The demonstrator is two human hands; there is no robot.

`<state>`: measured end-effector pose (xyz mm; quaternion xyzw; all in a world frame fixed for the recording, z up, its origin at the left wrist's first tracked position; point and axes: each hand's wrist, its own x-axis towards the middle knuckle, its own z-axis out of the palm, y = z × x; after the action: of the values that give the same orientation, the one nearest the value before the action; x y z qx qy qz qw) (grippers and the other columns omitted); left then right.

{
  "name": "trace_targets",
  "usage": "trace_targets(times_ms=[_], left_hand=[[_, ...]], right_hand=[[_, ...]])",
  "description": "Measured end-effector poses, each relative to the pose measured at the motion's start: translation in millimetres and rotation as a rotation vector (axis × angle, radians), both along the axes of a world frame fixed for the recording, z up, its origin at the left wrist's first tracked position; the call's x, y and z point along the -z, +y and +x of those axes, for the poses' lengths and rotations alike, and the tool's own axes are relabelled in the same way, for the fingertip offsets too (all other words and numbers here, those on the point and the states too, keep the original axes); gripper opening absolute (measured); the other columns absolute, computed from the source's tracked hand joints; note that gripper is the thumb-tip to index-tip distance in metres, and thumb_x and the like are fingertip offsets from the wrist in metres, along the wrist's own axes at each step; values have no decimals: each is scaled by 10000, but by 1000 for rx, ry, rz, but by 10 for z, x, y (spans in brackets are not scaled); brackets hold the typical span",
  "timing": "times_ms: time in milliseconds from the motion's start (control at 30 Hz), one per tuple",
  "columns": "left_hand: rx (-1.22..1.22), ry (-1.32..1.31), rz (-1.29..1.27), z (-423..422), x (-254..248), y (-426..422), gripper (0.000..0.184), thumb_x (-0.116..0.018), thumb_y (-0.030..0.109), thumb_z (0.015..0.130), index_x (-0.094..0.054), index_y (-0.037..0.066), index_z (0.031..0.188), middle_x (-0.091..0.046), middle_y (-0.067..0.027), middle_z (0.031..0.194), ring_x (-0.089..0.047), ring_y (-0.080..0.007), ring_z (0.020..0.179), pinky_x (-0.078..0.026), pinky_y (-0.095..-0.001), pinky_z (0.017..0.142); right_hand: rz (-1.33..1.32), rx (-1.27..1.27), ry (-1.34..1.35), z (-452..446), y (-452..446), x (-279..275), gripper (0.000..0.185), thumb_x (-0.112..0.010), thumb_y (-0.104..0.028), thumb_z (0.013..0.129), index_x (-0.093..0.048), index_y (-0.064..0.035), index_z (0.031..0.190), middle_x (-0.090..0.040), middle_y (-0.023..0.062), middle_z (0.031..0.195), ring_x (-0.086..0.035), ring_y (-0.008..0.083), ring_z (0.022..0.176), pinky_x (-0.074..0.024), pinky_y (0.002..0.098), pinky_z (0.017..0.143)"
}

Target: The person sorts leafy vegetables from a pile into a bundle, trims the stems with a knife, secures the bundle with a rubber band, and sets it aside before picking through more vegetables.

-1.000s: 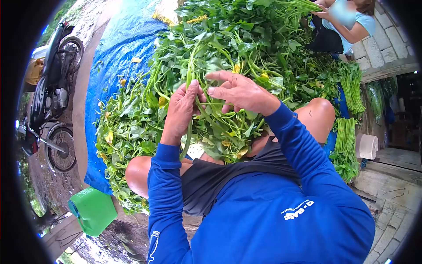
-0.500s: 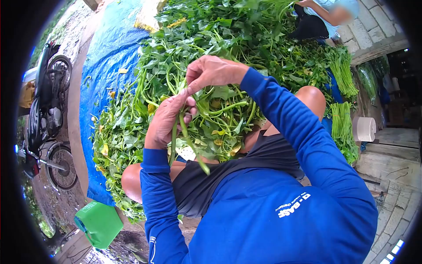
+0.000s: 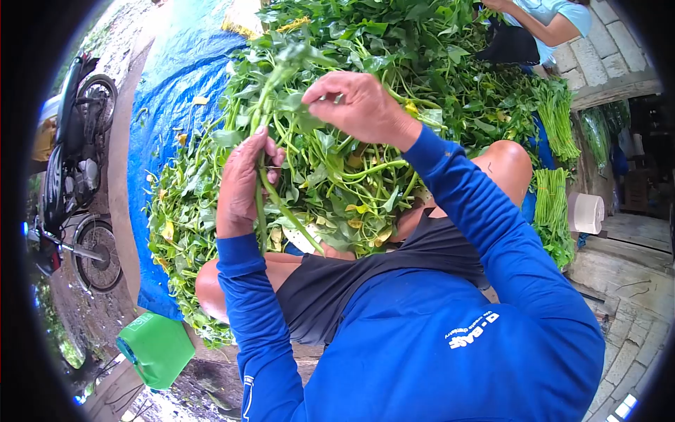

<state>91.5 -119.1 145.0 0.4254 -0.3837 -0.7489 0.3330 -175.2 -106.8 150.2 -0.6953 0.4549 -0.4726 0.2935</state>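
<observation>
My left hand [image 3: 247,172] is closed round a few long green leafy stems [image 3: 285,207], whose cut ends hang down over my lap. Their leafy tops rise past my fingers and look blurred. To the right, my right hand [image 3: 362,105] is apart from the stems, thumb and fingers parted with nothing seen between them. Beneath both hands spreads a big heap of leafy greens [image 3: 394,63], with some yellow leaves [image 3: 358,209] mixed in.
A blue tarp [image 3: 162,105] lies under the heap at left. Tied bundles of greens [image 3: 552,200] and a pale roll [image 3: 585,213] are at right. A green container [image 3: 155,352] stands lower left, a motorcycle [image 3: 81,176] beyond. Another person [image 3: 538,28] sits at upper right.
My right hand has come off the stems, moving right and up with its fingers parting. My left hand has shifted slightly left, still holding the stems.
</observation>
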Motion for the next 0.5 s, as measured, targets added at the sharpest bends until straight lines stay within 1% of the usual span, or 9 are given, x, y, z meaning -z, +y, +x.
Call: trace_targets(times_ms=[33,133,200,267,300,400,433,500], left_hand=[[19,39,46,-9,21,-10,359,-620,408,1137,-644,105,946,-679,-72,836,-549,-83,582,-431,-202,506],[55,156,121,-44,40,1,362,-609,398,1140,-648,98,942,-672,-90,814,-548,-100,547,-421,-213,479],[68,108,110,-54,-5,34,388,-584,428,1150,-623,104,939,-651,-70,833,-516,-85,539,-389,-189,478],[53,98,105,-49,-7,50,391,-575,428,1154,-628,103,944,-654,-73,835,-518,-85,542,-393,-194,478],[46,92,101,-37,-4,50,393,-570,429,1156,-630,102,946,-656,-74,835,-519,-86,543,-395,-196,478],[57,94,120,11,40,33,391,-566,433,1157,-635,103,960,-661,-77,848,-520,-88,549,-398,-202,480],[55,116,127,19,40,37,391,-563,429,1158,-625,106,946,-656,-72,845,-521,-92,546,-403,-205,480],[57,179,156,48,59,44,390,-562,425,1159,-618,110,935,-649,-70,838,-517,-92,544,-404,-205,479]], right_hand=[[-17,-7,-1,68,-57,70,116,-774,-94,989,-819,-63,1091,-795,48,1018,-723,133,922,-595,297,827],[-138,3,216,200,-49,14,154,-759,-115,953,-811,-61,1087,-810,122,1014,-749,286,945,-603,412,919],[-133,-58,257,255,-7,24,160,-764,-133,968,-803,-50,1099,-796,128,1014,-731,300,956,-587,423,913],[-123,-120,298,293,57,56,171,-769,-151,984,-794,-39,1111,-783,134,1015,-713,313,967,-572,435,906],[-151,-105,243,330,88,103,186,-765,-159,992,-789,-30,1124,-772,145,991,-716,335,980,-572,436,894],[11,-117,187,341,187,105,206,-761,-152,994,-786,-21,1151,-772,149,1016,-723,344,1007,-576,434,893],[14,-104,179,352,208,111,235,-750,-138,997,-778,-19,1198,-778,147,1067,-735,335,1052,-584,420,920],[-57,1,145,349,224,164,253,-743,-122,995,-771,-15,1223,-783,145,1106,-739,321,1076,-586,415,949]])
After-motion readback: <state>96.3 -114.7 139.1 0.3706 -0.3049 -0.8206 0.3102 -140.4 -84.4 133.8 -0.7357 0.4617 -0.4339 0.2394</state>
